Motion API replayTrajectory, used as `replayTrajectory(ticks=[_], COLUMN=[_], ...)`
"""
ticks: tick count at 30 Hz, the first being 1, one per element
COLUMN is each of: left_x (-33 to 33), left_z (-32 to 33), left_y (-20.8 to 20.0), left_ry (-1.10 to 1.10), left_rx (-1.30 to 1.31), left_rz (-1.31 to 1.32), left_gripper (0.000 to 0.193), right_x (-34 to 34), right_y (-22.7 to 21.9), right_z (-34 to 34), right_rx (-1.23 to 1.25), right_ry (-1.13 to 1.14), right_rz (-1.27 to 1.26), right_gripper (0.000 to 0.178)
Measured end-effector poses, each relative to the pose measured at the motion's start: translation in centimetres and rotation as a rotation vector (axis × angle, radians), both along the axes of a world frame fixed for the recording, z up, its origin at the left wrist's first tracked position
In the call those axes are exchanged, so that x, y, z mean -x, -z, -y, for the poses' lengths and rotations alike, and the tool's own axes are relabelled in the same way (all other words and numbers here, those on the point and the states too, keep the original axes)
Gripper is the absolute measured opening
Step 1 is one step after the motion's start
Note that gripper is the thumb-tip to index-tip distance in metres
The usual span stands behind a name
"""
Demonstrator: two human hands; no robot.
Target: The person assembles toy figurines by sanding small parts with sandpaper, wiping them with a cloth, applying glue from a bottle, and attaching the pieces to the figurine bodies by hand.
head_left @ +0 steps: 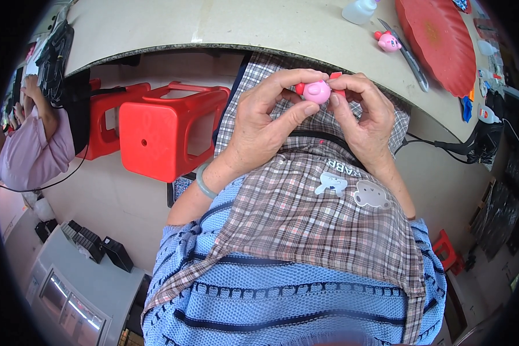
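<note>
Over my lap, just in front of the table edge, a small round pink toy figure (315, 92) with red feet is held between my hands. My left hand (259, 118) is closed on its body, thumb below and fingers above. My right hand (364, 109) pinches a small red piece (339, 92) at the figure's right side, thumb against forefinger. Whether that piece is joined to the figure cannot be told, as the fingertips cover it. A similar pink figure (391, 42) lies on the table beside a knife (408, 57).
On the table (259, 26) stand a large red scalloped tray (435, 40) and a white bottle (359, 10). A glue-like white bottle (488, 114) lies at the right edge. Red stools (155, 135) stand to the left, near another person in a pink top (34, 147).
</note>
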State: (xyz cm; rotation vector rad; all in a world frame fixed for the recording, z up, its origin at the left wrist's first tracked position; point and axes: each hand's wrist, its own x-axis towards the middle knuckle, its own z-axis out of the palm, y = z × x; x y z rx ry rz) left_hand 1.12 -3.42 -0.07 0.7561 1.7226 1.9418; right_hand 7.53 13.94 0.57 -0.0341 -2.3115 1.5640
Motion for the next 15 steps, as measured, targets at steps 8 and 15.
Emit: replayTrajectory(ticks=[8, 15], left_x=[-0.38, -0.48], left_z=[-0.69, -0.92], left_y=[0.66, 0.56], left_ry=[-0.11, -0.119], left_rx=[-0.088, -0.16], left_rz=[0.084, 0.152], left_gripper=[0.026, 0.021], right_x=[0.12, 0.1], right_y=[0.22, 0.07], right_z=[0.19, 0.36], right_rx=[-0.199, -0.293], right_ry=[0.034, 0.037], right_rz=[-0.047, -0.024], right_gripper=[0.02, 0.022])
